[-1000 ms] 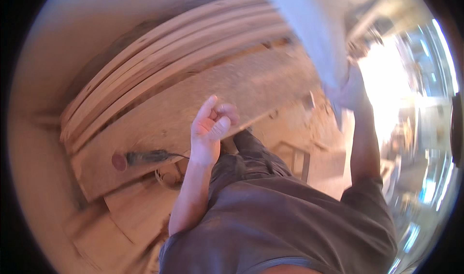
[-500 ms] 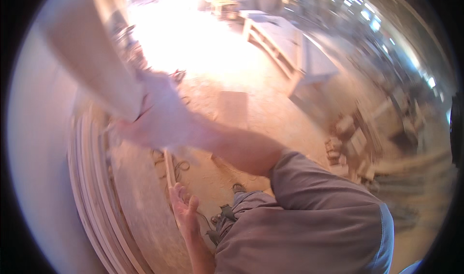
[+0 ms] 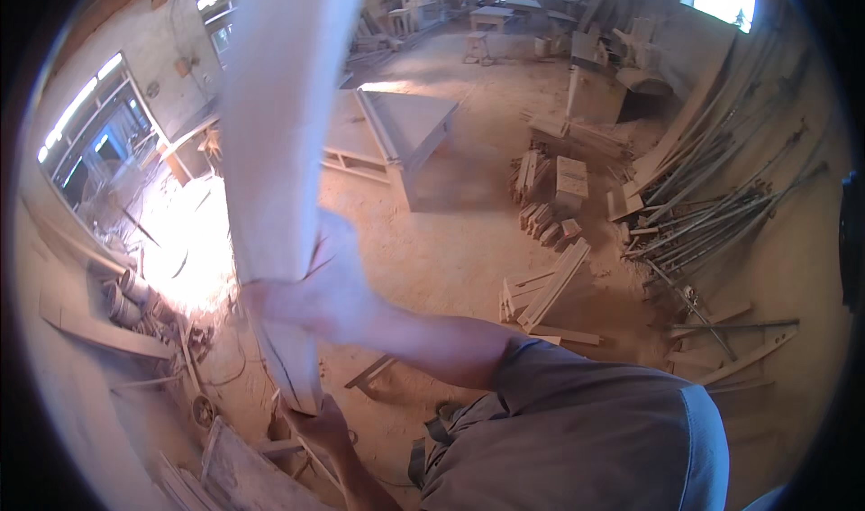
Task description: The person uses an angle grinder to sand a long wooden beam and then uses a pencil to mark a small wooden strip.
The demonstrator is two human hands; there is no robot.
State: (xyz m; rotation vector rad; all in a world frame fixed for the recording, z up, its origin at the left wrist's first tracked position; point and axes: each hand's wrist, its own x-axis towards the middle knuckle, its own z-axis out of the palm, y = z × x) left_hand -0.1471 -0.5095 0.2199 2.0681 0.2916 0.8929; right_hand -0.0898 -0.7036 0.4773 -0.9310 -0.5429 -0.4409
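Observation:
A long, pale wooden board (image 3: 279,132) rises steeply in front of me, its upper end running out of the picture's top. My right hand (image 3: 329,281) is wrapped round the board's lower half, thumb side toward me. At the board's bottom end my left hand (image 3: 323,425) grips the edge, with some fingers hidden by the wood. A thin dark line runs along the board's lower part between the two hands.
Ahead stands a low wooden platform (image 3: 410,119). Wood offcuts (image 3: 545,227) and short planks (image 3: 554,286) lie on the dusty floor to the right. Long rods and strips (image 3: 712,214) lean by the right wall. Buckets (image 3: 126,299) stand at the left, near a glaring sunlit patch.
My view has swung to the right. The board has come more upright and toward the middle, still in my right hand. My left hand, apart from it before, now grips its lower end.

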